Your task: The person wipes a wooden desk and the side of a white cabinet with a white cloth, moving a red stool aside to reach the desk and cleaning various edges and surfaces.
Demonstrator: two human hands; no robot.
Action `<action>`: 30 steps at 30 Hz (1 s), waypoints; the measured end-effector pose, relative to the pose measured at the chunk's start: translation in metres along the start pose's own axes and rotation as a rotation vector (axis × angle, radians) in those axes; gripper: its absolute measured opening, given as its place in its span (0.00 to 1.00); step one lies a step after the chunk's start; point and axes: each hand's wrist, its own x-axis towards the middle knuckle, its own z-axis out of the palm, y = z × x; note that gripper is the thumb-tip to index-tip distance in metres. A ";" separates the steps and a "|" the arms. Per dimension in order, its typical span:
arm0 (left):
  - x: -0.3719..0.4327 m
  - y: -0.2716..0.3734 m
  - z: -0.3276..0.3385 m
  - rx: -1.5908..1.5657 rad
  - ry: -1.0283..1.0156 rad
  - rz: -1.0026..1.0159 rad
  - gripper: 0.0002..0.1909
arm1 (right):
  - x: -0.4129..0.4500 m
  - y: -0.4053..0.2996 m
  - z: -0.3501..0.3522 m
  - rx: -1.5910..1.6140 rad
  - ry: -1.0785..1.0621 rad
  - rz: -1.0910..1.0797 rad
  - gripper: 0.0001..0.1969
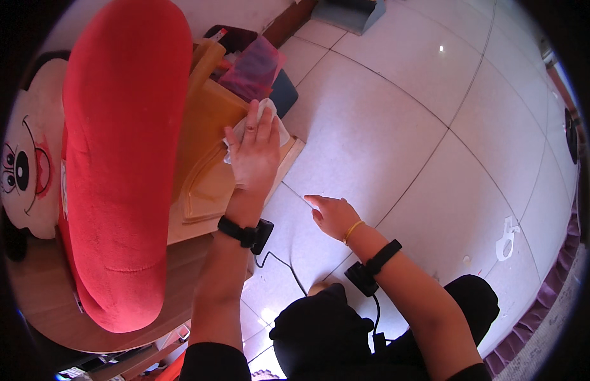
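Note:
My left hand (256, 150) lies palm down, fingers spread, on a white cloth or tissue (281, 131). It presses this at the corner of a pale tabletop (173, 231), beside an amber, see-through sheet (214, 105) that covers part of that top. The cloth sticks out around my fingers. My right hand (335, 214) hangs over the tiled floor with its fingers loosely apart and nothing in it. Both wrists wear black straps with small devices and cables; a yellow band is on the right wrist.
A large red cushion (123, 166) and a plush toy with a cartoon face (30, 157) fill the left side, above a brown wooden surface (180, 281). Behind the sheet stands a dark bin (286, 93) with a pink plastic bag (254, 66). A grey dustpan-like container (349, 14) is on the floor (399, 133).

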 end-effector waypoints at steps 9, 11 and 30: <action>-0.021 0.038 0.054 0.120 -0.316 0.057 0.20 | 0.003 -0.004 -0.004 0.079 -0.148 0.066 0.21; -0.031 0.043 0.072 0.202 -0.406 0.150 0.24 | 0.004 -0.001 -0.003 0.079 -0.136 0.065 0.21; -0.082 -0.005 0.017 0.334 -0.053 -0.049 0.27 | -0.001 0.001 0.003 -0.017 -0.122 0.044 0.21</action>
